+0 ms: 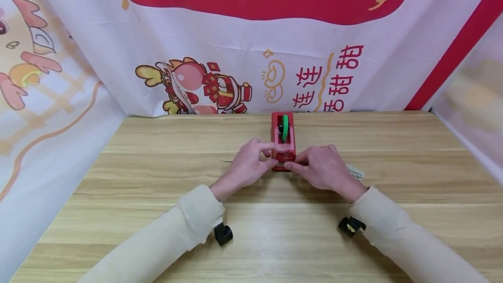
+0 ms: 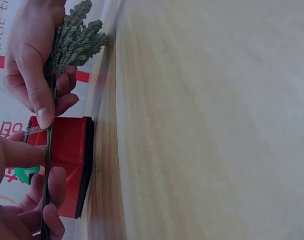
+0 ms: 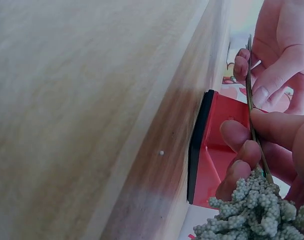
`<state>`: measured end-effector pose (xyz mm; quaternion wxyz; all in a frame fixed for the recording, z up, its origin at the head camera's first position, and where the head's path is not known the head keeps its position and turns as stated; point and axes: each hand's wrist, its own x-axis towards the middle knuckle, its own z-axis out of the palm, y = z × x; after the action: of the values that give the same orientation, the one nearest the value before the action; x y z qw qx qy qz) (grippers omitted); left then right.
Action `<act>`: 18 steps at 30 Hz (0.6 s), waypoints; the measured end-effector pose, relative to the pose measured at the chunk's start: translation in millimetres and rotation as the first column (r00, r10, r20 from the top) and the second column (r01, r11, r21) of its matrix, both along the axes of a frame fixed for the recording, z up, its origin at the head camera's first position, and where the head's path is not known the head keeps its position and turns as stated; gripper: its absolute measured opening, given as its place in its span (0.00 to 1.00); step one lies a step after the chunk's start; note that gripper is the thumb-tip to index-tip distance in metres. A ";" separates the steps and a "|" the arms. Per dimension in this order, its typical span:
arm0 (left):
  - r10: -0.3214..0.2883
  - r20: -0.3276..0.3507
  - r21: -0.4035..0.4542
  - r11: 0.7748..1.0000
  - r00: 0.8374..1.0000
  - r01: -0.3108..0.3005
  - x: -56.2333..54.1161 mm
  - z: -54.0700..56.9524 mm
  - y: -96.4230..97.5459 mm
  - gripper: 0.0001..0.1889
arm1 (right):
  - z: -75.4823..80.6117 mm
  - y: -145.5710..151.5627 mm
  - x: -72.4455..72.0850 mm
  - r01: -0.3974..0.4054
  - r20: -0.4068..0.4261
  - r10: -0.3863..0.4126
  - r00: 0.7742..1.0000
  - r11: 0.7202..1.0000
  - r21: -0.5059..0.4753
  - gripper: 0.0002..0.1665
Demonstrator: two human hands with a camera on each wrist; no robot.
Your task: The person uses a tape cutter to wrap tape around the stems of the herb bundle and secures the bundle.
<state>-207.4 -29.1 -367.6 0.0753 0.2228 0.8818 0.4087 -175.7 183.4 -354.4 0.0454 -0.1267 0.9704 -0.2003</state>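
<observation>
A bunch of thin dark stems [image 2: 48, 155] with a pale green, beaded flower head [image 3: 256, 212] is held crosswise in front of a red tape dispenser [image 1: 286, 157]. My left hand [image 1: 249, 165] grips the bare stem end between thumb and fingers, its index finger reaching over the dispenser's front. Near the flower head, my right hand [image 1: 324, 167] pinches the stems with thumb and fingers. A short strip of clear tape [image 2: 34, 130] runs from the dispenser's toothed edge to the stems by the right thumb. Inside the dispenser sits a green roll [image 1: 285, 128].
The dispenser stands on a wood-grain table [image 1: 259, 239], close to its back edge. Behind it hangs a printed white cloth [image 1: 235, 34]. A tiny white bead [image 3: 161, 152] lies on the table. Dark straps with small devices are on both wrists.
</observation>
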 end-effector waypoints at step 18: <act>-0.037 0.127 0.011 0.999 0.991 0.035 -0.9 9.2 -6.6 0.25 | 0.0 5.7 8.0 -0.047 -0.048 0.046 0.998 0.999 -0.017 0.15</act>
<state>-208.3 -35.6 -358.4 0.1378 0.2125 0.8692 0.4246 -167.6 189.0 -354.4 0.0259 -0.1544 0.9661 -0.2051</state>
